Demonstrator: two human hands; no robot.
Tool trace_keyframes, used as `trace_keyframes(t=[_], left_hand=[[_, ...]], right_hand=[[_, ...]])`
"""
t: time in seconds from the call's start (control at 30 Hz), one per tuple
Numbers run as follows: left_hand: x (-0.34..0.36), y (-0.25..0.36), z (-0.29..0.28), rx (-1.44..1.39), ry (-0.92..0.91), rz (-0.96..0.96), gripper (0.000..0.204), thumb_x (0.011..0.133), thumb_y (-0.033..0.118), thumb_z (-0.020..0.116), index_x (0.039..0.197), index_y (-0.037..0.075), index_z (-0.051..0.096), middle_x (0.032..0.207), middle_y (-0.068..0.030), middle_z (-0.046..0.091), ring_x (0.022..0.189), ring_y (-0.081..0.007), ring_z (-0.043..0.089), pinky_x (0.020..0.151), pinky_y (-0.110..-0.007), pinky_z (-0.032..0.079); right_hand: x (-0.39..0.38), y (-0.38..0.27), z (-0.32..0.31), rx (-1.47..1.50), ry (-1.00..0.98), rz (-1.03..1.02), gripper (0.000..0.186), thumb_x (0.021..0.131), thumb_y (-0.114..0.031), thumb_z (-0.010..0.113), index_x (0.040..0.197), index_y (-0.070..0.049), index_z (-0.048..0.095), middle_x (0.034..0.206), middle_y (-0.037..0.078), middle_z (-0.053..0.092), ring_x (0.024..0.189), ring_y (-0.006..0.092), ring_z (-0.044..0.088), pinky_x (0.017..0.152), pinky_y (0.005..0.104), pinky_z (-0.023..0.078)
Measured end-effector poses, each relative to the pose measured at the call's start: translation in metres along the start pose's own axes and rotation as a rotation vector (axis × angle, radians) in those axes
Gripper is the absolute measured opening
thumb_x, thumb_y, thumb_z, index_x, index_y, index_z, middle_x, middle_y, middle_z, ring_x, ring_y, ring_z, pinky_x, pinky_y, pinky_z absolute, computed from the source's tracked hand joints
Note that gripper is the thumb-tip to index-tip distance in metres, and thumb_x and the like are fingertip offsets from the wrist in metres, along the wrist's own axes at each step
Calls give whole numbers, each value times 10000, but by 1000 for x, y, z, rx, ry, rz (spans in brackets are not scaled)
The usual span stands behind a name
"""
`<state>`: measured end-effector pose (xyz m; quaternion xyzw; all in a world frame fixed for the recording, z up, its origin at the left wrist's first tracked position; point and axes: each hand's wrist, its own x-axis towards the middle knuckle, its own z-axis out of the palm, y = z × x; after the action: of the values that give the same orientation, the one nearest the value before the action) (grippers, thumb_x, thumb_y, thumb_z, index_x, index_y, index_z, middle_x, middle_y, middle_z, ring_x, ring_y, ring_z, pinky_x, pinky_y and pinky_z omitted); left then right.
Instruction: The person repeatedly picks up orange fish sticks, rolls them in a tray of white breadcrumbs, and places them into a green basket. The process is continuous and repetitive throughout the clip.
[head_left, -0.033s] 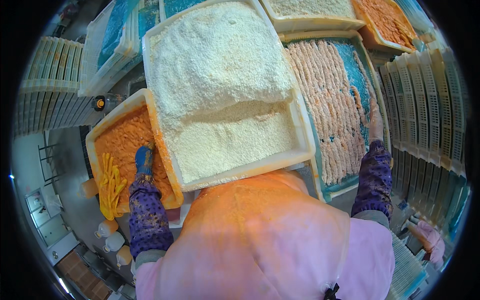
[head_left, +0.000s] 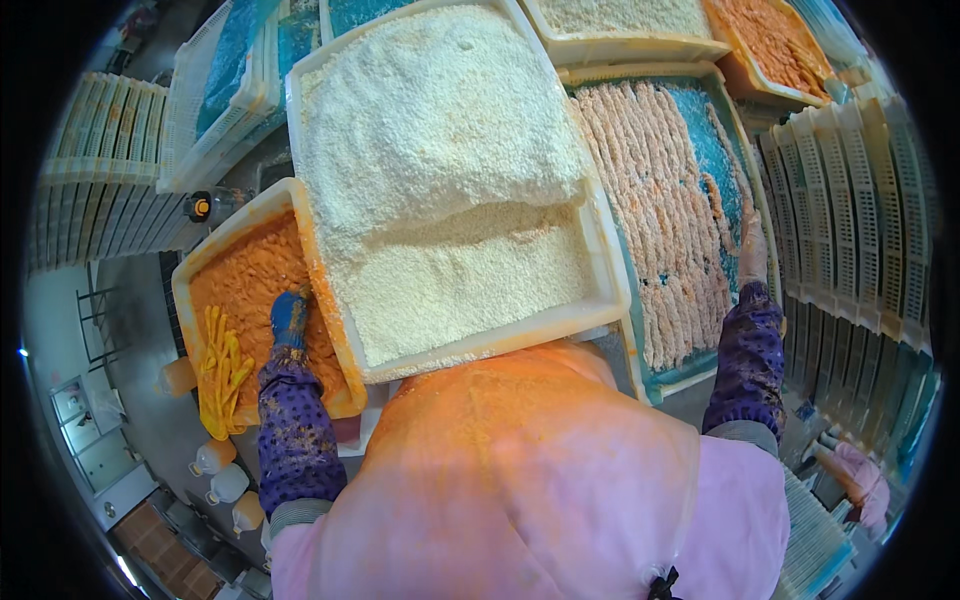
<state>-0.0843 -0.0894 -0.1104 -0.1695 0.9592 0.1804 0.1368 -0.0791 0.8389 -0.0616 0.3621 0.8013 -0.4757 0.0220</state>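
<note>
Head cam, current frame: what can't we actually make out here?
- Left hand: gloved fingers sunk in orange batter tray; grip unreadable.
- Right hand: crumb-caked against the coated strips; whether it holds one is unclear.
- Crumb tray: near edge hidden by the apron.
- Bottles lower left: too small, rim-distorted.

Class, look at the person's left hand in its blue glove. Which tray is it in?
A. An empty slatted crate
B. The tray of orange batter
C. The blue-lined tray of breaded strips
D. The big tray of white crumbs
B: the left hand sits in the tray of orange batter, beside battered yellow strips.
</note>
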Motion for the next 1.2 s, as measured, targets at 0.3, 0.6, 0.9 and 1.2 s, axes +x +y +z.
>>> trace_keyframes(t=[0.3, 0.6, 0.9, 1.2], left_hand=[[-17, 2, 2, -143, 88, 27, 291, 964, 223, 610, 870, -51, 638, 773, -114, 605, 723, -196, 509, 632, -424, 421], [-53, 52, -12, -779, 166, -39, 278, 988, 201, 666, 1108, -49, 685, 1000, -68, 689, 860, -164, 570, 752, -345, 482], [-99, 50, -33, -889, 191, -81, 289, 1028, 189, 611, 1245, 4, 657, 1163, -55, 674, 965, -152, 599, 837, -310, 497], [-127, 91, -52, -946, 256, -69, 273, 1002, 55, 622, 1267, -5, 643, 1183, -72, 672, 1066, -168, 629, 923, -303, 520]], right_hand=[[-42, -13, 2, -48, -224, 13, 770, 1068, -626, 285, 1611, -81, 295, 1649, 115, 318, 1514, 283, 314, 1261, 420, 232], [-2, -4, 16, -189, -122, -69, 752, 1048, -654, 303, 1622, -168, 303, 1661, 107, 297, 1528, 261, 287, 1261, 420, 199], [35, -24, 31, -189, -311, -135, 705, 1086, -568, 313, 1628, -120, 265, 1691, 100, 224, 1553, 245, 221, 1273, 403, 169], [24, -40, 41, 293, -249, -210, 713, 1094, -565, 244, 1630, -94, 239, 1704, 98, 175, 1584, 232, 91, 1286, 398, 78]])
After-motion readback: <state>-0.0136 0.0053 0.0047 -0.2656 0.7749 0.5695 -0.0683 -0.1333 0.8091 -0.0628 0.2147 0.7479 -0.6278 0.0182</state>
